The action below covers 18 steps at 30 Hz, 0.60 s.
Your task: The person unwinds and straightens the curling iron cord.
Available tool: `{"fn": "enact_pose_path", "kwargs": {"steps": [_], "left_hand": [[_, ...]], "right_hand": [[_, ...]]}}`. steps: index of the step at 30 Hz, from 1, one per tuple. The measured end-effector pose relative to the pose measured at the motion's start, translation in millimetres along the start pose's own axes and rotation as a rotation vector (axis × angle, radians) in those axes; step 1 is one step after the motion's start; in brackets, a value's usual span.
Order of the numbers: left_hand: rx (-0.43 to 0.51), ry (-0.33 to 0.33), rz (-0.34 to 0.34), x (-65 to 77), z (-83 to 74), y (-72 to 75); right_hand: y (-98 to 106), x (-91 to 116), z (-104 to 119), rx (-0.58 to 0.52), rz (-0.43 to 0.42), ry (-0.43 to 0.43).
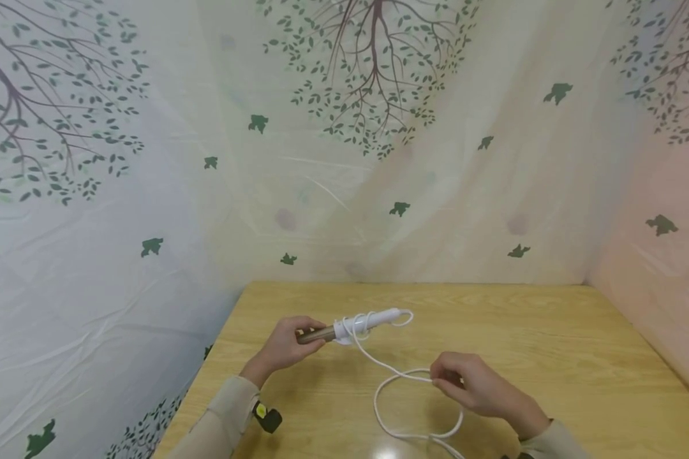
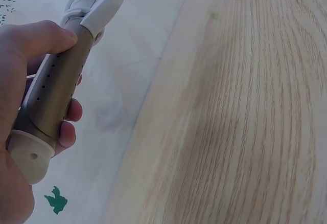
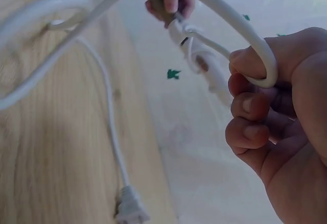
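My left hand [image 1: 284,344] grips a curling iron [image 1: 381,317] by its brown-gold barrel [image 2: 59,86], thumb along the top and fingers around the underside. The iron is held tilted above the table, its white handle pointing away to the right. Several turns of white cord [image 1: 402,436] wrap loosely around the handle. With thumb and index finger, my right hand [image 1: 482,386] pinches the cord a short way from the iron, its other fingers curled. From there the cord loops down to the table. Its white plug [image 3: 132,208] shows in the right wrist view.
The light wooden table [image 1: 551,331] lies under both hands. Behind it and at both sides hang pale curtains [image 1: 344,191] printed with trees and green birds. A small black device [image 1: 267,417] is strapped at my left wrist.
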<state>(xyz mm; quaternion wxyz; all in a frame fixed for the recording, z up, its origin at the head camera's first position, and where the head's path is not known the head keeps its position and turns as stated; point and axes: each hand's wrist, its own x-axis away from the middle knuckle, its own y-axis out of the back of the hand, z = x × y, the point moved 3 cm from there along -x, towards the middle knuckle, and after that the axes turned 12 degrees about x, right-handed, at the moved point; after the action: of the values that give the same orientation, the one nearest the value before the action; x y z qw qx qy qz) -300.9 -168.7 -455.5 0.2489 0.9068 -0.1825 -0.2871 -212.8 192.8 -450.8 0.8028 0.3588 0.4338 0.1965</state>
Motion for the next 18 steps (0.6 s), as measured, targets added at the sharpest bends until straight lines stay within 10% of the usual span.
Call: {"fn": "enact_pose_path", "kwargs": {"steps": [6,18], "left_hand": [[0.024,0.024,0.011,2.3,3.5,-2.7],[0.032,0.017,0.019,3.2,4.8,-5.9]], "right_hand": [[12,-10,19,-0.06,0.04,0.058],[36,-39,42,-0.018,-0.152,0.308]]}}
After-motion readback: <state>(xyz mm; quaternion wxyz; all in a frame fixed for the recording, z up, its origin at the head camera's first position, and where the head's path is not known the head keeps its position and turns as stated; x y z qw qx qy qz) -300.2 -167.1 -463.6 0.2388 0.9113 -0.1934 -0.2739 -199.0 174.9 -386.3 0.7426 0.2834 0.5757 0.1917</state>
